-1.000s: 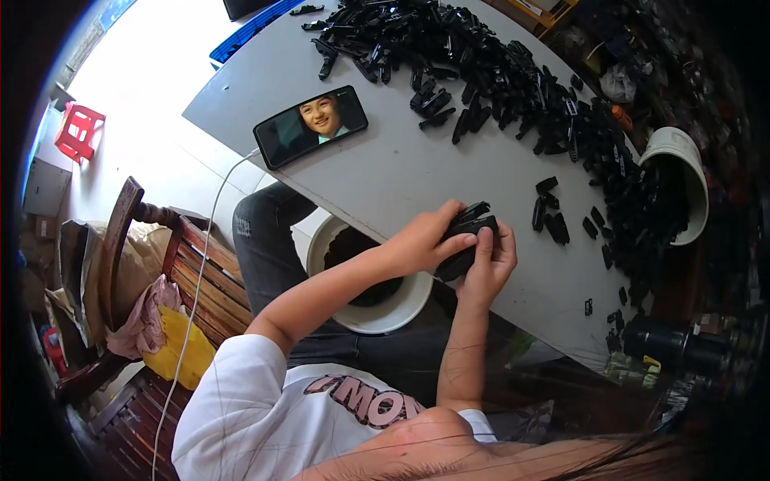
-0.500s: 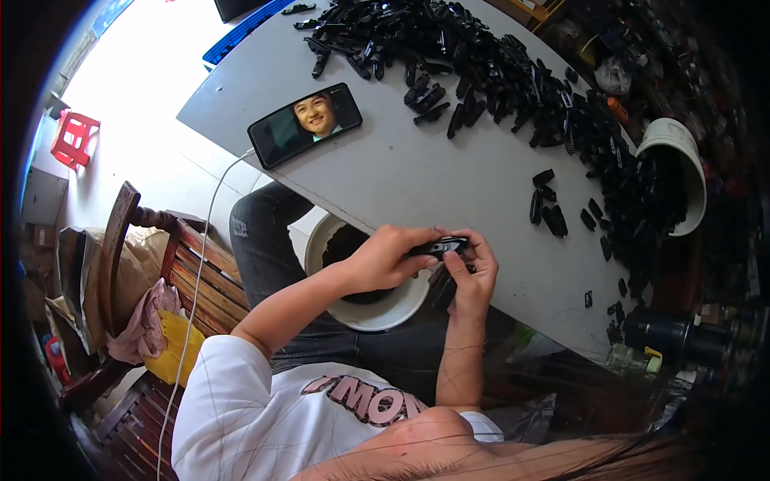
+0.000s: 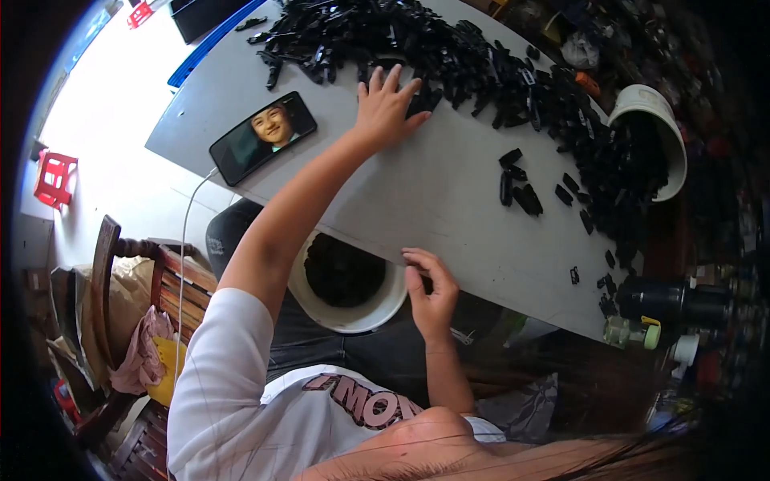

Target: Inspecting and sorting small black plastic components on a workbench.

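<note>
My left hand (image 3: 387,110) reaches across the table, fingers spread, its fingertips at the near edge of a heap of small black plastic parts (image 3: 473,60). Whether a fingertip presses on a part cannot be made out. Close to the table's front edge, my right hand (image 3: 431,293) is half curled, with thumb and fingers apart and no part visible in it. Between my legs sits a white bucket (image 3: 349,325) with a dark mass of black pieces (image 3: 345,272) inside, just left of my right hand.
A phone (image 3: 263,138) playing video lies on the grey table (image 3: 385,204), its white cable (image 3: 186,232) trailing left. Several loose black parts (image 3: 521,188) lie at right. A tipped white bucket (image 3: 678,152) spills parts there. A wooden chair (image 3: 180,284) stands at left.
My left hand has left my right hand and stretched forward to the heap. The black part both hands held is no longer visible in them. My right hand has moved slightly left and down.
</note>
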Demonstrator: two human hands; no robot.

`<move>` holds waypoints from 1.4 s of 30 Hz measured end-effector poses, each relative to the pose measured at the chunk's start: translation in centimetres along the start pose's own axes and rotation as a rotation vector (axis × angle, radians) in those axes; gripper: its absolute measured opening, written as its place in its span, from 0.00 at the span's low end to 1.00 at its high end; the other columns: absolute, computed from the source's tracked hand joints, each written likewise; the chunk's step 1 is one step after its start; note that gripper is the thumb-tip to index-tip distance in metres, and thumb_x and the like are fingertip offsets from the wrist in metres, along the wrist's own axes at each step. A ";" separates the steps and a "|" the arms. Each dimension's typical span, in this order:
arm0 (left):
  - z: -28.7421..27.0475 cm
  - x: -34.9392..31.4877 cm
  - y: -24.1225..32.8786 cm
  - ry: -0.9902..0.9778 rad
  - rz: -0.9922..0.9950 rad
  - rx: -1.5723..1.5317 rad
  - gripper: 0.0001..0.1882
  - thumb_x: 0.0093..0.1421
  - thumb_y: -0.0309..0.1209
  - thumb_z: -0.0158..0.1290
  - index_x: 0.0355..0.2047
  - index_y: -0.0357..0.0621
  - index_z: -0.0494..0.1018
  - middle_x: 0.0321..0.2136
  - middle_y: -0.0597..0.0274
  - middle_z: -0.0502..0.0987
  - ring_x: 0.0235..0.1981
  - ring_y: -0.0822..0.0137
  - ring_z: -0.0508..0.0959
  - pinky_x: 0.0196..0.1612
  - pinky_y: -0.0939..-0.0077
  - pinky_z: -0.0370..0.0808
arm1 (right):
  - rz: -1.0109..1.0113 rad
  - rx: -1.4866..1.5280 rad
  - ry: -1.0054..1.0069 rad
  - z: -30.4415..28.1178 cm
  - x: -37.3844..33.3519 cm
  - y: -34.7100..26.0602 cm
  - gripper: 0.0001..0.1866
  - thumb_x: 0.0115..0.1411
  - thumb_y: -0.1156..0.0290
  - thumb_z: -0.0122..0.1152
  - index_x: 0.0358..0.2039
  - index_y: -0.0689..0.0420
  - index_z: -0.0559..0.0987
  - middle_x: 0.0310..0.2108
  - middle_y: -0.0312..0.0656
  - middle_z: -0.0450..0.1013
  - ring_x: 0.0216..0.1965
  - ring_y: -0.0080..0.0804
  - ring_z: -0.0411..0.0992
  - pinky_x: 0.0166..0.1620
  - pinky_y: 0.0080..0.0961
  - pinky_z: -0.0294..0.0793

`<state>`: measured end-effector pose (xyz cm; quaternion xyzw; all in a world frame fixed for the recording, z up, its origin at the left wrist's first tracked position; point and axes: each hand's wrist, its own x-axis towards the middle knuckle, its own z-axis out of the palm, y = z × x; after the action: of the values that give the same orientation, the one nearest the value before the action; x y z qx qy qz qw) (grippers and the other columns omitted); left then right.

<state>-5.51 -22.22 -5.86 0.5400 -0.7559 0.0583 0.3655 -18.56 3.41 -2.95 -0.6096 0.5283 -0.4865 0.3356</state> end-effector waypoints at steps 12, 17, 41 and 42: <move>0.8 2.1 1.1 -0.412 0.038 0.192 0.26 0.54 0.51 0.49 0.54 0.67 0.66 0.60 0.63 0.58 0.55 0.53 0.64 0.55 0.36 0.51 | -0.114 -0.596 0.326 -10.2 10.8 5.8 0.07 0.55 0.75 0.56 0.34 0.63 0.76 0.33 0.42 0.73 0.34 0.34 0.72 0.38 0.26 0.71; -2.7 -1.3 0.8 -0.434 0.231 0.080 0.24 0.54 0.48 0.51 0.52 0.65 0.68 0.59 0.62 0.60 0.55 0.57 0.65 0.56 0.44 0.53 | -0.019 -1.044 0.211 -9.3 13.4 6.7 0.14 0.54 0.67 0.60 0.38 0.60 0.74 0.40 0.43 0.68 0.38 0.42 0.71 0.38 0.34 0.73; -11.0 -10.3 7.7 -0.472 0.123 -0.827 0.16 0.46 0.31 0.62 0.33 0.39 0.71 0.27 0.54 0.73 0.28 0.53 0.75 0.30 0.65 0.72 | 0.287 0.799 0.138 -3.9 5.4 2.6 0.17 0.54 0.73 0.51 0.45 0.64 0.70 0.37 0.41 0.70 0.35 0.25 0.70 0.36 0.19 0.72; -11.3 -10.7 7.8 -0.440 0.084 -0.877 0.15 0.47 0.30 0.61 0.33 0.38 0.71 0.26 0.55 0.73 0.27 0.56 0.75 0.30 0.67 0.72 | 0.317 0.843 0.125 -3.6 4.9 2.7 0.17 0.54 0.73 0.51 0.45 0.64 0.70 0.37 0.42 0.70 0.35 0.26 0.70 0.38 0.21 0.73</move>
<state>-5.06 -5.30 -1.91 0.3036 -0.7896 -0.3662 0.3875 -23.02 -1.54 -3.20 -0.3011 0.3902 -0.6376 0.5921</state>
